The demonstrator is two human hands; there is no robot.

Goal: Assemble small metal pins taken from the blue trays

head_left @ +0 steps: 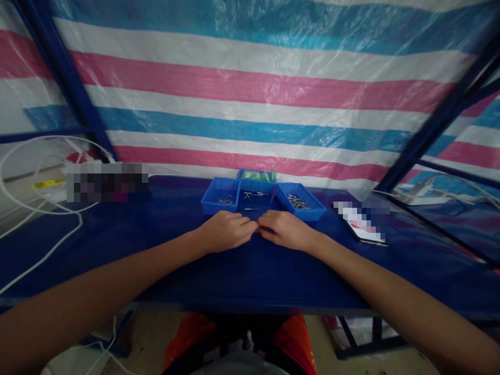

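My left hand [226,230] and my right hand [287,229] meet fingertip to fingertip just above the blue table [250,276]. Both have curled, pinched fingers, and whatever lies between them is hidden or too small to make out. Just beyond my left hand stands a blue bin [219,186] with a few small metal pieces [225,201]. Beyond my right hand, another blue bin [312,213] holds a heap of small metal parts [297,201]. Between these bins lie several thin, pointed metal pieces [251,209], in front of a blue bin wall [255,185].
A blue tray with green packets [258,176] stands at the back. A phone [365,232] lies to the right. White cables [50,260] run along the left side beside a blurred-out object [107,182]. A striped plastic sheet [250,94] hangs behind, between blue frame posts [74,78].
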